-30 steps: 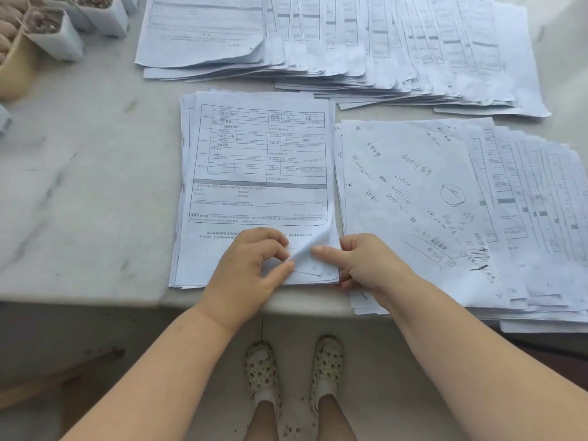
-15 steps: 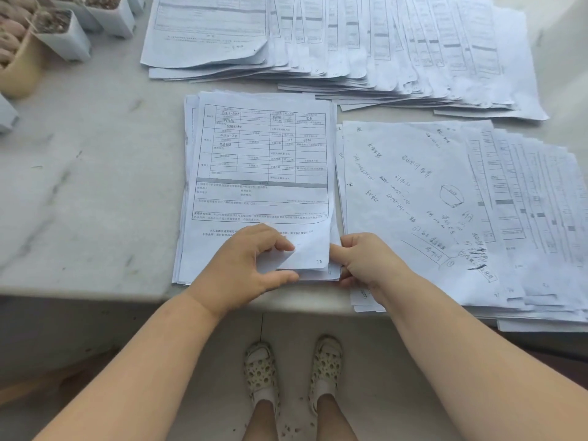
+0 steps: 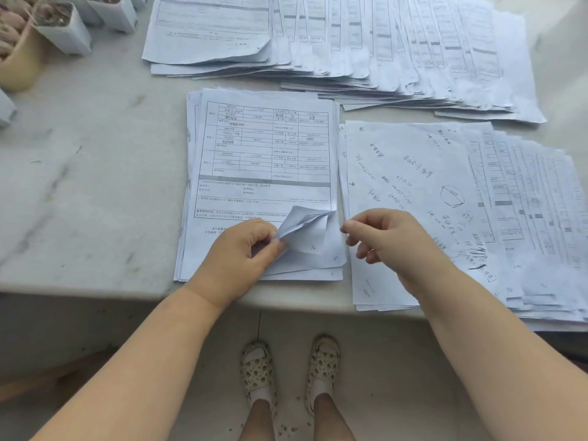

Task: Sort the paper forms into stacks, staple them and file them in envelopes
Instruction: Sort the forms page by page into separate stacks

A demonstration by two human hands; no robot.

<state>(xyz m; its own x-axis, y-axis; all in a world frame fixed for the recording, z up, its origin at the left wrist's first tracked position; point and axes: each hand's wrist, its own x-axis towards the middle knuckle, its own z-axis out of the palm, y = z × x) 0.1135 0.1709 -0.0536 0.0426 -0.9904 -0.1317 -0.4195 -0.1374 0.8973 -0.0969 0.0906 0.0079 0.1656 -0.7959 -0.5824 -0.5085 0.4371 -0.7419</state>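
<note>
**Corner of top form lifted, left hand pinching**

While the left hand point(image 3: 241, 249) rests on the near edge of the middle stack point(image 3: 261, 186), its thumb and forefinger pinch the lower right corner point(image 3: 302, 222) of the top form, curled up and back off the sheets beneath. Sheets under it exposed at that corner, handwritten numbers showing on them.

Right hand point(image 3: 385, 240) hovers just right of the lifted corner, not touching it; thumb and forefinger tips close together, other fingers loosely curled, nothing held. It sits above the gap between the middle stack and the right stack point(image 3: 445, 202).

Right stack: top sheet covered in handwriting, printed forms fanned out to the right beneath it. Its near edge overhangs the table point(image 3: 79, 186).

Far row of forms point(image 3: 350, 43) fanned across the back of the table, well apart from both hands.

White pots point(image 3: 63, 30) with soil and a beige pot point(image 3: 22, 62) at far left corner.

Feet in perforated sandals point(image 3: 289, 364) on the floor below the table edge
</note>
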